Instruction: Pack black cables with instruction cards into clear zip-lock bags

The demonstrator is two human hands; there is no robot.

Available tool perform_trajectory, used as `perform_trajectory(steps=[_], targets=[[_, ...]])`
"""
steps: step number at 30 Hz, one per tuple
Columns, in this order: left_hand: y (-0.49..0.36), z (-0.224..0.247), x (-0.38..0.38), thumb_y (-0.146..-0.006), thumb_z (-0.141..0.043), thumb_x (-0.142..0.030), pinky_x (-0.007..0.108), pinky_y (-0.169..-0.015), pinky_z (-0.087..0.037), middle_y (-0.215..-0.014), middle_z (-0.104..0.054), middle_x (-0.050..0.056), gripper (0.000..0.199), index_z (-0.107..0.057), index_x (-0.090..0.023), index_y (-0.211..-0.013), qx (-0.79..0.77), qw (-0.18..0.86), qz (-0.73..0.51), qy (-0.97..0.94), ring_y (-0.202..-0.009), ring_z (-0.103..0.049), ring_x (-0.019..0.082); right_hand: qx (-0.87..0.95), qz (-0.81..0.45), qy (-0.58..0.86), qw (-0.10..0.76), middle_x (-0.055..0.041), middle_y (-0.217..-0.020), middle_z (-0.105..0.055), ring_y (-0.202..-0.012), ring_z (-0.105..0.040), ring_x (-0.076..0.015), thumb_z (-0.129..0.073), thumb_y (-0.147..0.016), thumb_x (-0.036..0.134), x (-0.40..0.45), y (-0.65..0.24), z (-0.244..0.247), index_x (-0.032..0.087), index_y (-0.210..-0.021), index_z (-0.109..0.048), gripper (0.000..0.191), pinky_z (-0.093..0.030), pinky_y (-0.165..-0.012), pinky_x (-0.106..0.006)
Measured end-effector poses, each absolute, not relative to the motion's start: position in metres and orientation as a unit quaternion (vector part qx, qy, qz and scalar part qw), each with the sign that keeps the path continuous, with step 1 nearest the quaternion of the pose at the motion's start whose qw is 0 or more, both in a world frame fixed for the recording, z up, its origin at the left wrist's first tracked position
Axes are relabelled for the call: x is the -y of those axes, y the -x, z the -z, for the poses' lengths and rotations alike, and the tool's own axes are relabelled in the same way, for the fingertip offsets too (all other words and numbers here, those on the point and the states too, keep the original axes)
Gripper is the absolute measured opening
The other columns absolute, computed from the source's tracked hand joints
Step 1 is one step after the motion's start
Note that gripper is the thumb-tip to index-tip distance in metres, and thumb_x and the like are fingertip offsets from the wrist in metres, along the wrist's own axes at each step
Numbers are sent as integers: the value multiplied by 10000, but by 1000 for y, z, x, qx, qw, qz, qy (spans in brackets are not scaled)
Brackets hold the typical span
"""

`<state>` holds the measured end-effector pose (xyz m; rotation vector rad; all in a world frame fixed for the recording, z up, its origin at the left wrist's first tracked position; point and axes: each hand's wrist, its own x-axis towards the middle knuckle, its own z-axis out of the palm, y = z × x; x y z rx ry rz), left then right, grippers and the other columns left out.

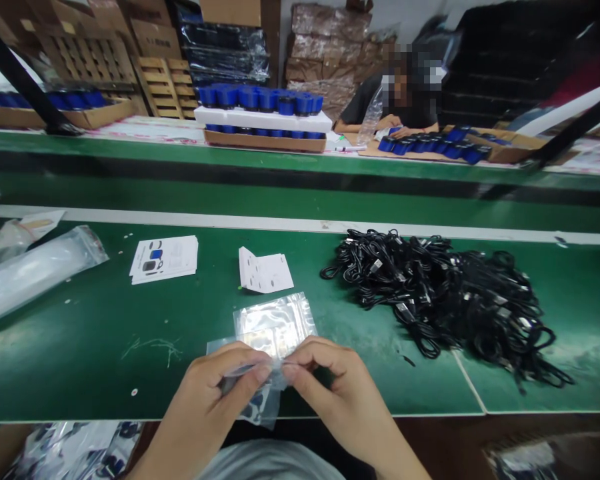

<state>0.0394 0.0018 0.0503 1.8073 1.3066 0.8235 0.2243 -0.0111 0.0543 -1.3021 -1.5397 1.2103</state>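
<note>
Near the front edge of the green bench, my left hand (230,383) and my right hand (330,380) meet with thumbs and forefingers pinched on a clear plastic bag (260,407). Dark items show through its lower part, too blurred to name. Just beyond my fingers lie more clear zip bags (275,317), flat on the bench. A folded leaflet (267,272) stands partly opened behind them. To its left rests a stack of printed leaflets (165,259).
A heap of coiled black USB cables (440,293) covers the right side. A large pack of clear plastic (40,270) lies at left. Blue round devices (265,100) fill trays on the raised shelf, where another person (400,100) sits. Bagged items (80,450) are below the bench edge.
</note>
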Motion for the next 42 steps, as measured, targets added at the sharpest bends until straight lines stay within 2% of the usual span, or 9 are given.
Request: perform_trajectory(steps=[2,7,12,17,22,30,37,42], targets=[[-36,-49,-3,-853,-570,-320,143,-563,-510,-732,-700,-38,162,-701,-263,-777,-523,371,-332,-692,-631,-649,105,595,-466,520,399,27,-624,-556,-598,-513,-115,-599,-823,187,10,-224,-54,175,-672,-626,154,-402,-578,-228],[-26,-50,-6,-873,-532,-349,154,-465,-455,-613,-615,-42,226,-665,-237,-728,-529,362,-313,-700,-516,-572,98,604,-462,509,404,26,-631,-550,-599,-499,-112,-588,-824,182,7,-227,-55,178,-655,-597,169,-395,-576,-225],[-22,-49,-7,-902,-491,-304,169,-480,-436,-617,-591,-36,255,-648,-229,-716,-504,319,-301,-744,-516,-554,95,618,-448,505,403,20,-641,-562,-607,-499,-116,-585,-825,168,5,-230,-56,181,-661,-599,166,-392,-574,-227],[-24,-45,-7,-880,-530,-278,166,-491,-459,-695,-684,-12,210,-664,-222,-727,-498,265,-334,-755,-584,-627,114,620,-445,501,408,16,-695,-599,-658,-542,-118,-583,-843,161,6,-229,-55,190,-734,-628,122,-422,-621,-220],[-22,-43,-8,-842,-595,-256,138,-566,-504,-752,-726,-52,103,-684,-269,-793,-519,261,-363,-728,-630,-673,103,622,-428,508,415,14,-706,-608,-668,-563,-121,-600,-845,166,5,-229,-51,196,-753,-643,106,-431,-625,-217],[-20,-37,-7,-857,-569,-165,119,-666,-492,-832,-650,-42,102,-611,-256,-836,-491,231,-381,-748,-752,-638,80,657,-382,503,410,8,-731,-609,-677,-565,-123,-568,-876,169,7,-230,-48,202,-801,-653,119,-421,-627,-226],[-26,-36,-5,-862,-561,-151,94,-660,-486,-851,-651,-41,122,-618,-256,-842,-483,260,-389,-740,-758,-642,71,662,-372,498,418,13,-723,-588,-671,-550,-117,-550,-880,166,6,-226,-46,192,-788,-623,120,-415,-618,-223],[-29,-36,-5,-843,-581,-149,98,-637,-469,-768,-646,-49,123,-630,-240,-775,-485,280,-387,-733,-683,-627,66,655,-400,491,412,10,-727,-604,-681,-566,-121,-562,-868,157,7,-221,-43,191,-793,-643,115,-419,-624,-224]])
